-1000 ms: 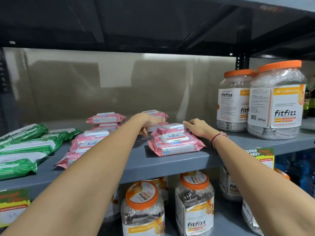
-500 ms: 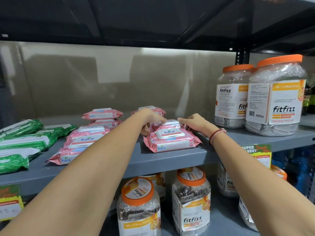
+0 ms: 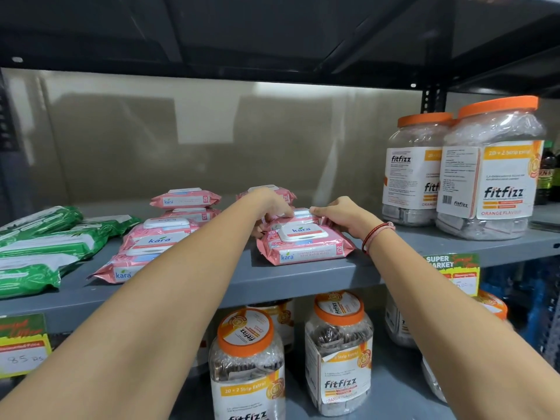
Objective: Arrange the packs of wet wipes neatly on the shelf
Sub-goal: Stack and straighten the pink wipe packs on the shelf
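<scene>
- Step in hand: squaring up a 2nd pink Kara wipes pack (image 3: 298,218) behind the front pink pack (image 3: 304,245), mid-shelf (image 3: 303,277).
- Left hand (image 3: 271,207) & right hand (image 3: 339,213) pinch that rear pack's two ends, fingers curled on it.
- Other pink packs (image 3: 157,237) lie skewed to the left; green packs (image 3: 39,247) far left.
- Next, prob: set rear pack straight, then align the skewed pile w/o nudging the fitfizz jars (image 3: 488,168).
</scene>
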### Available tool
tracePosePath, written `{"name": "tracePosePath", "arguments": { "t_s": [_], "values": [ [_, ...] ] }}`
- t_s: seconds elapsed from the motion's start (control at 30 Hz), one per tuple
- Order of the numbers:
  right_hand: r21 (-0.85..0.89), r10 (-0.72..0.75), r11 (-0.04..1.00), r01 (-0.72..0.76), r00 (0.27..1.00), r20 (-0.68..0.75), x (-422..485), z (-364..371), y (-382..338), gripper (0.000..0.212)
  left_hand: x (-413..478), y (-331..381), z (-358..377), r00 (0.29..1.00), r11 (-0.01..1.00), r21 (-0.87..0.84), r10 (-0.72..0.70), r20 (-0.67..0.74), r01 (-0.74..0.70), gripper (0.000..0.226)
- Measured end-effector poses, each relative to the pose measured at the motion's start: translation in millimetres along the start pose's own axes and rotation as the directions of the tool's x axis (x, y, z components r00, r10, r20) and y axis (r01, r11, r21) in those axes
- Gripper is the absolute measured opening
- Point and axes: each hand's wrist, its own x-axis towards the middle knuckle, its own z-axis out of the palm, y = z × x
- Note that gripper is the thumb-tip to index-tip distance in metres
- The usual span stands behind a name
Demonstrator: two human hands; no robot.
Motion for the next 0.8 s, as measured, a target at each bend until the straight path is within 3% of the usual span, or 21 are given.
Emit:
{"name": "tracePosePath", "arguments": {
  "t_s": [0.33, 0.5, 0.6, 0.67, 0.8],
  "values": [
    [-0.138, -0.116, 0.985, 0.106, 0.991, -0.062, -16.1, 0.3, -19.5, 0.034, -14.8, -0.9, -0.7, 0.995, 0.958, -0.273, 0.079, -0.059, -0.092, 0.037],
    [-0.107, -0.196, 0.977, 0.185, 0.976, -0.098, -36.0, -8.6, -34.5, 0.035, -29.9, -4.8, -10.0, 0.974, 0.963, -0.186, 0.172, -0.146, -0.197, 0.035],
    [-0.108, -0.246, 0.966, 0.234, 0.961, -0.123, -53.6, -13.0, -35.8, 0.038, -49.7, -12.0, -6.9, 0.940, 0.946, -0.158, 0.244, -0.237, -0.285, 0.051],
    [-0.122, -0.270, 0.959, 0.255, 0.953, -0.138, -66.4, -14.3, -34.5, 0.045, -64.9, -17.3, -2.5, 0.921, 0.943, -0.099, 0.282, -0.270, -0.318, 0.060],
    [-0.139, -0.299, 0.950, 0.279, 0.943, -0.147, -88.5, -14.4, -29.1, 0.049, -86.3, -25.0, 10.8, 0.881, 0.927, 0.051, 0.369, -0.297, -0.371, 0.057]
  ]
}}
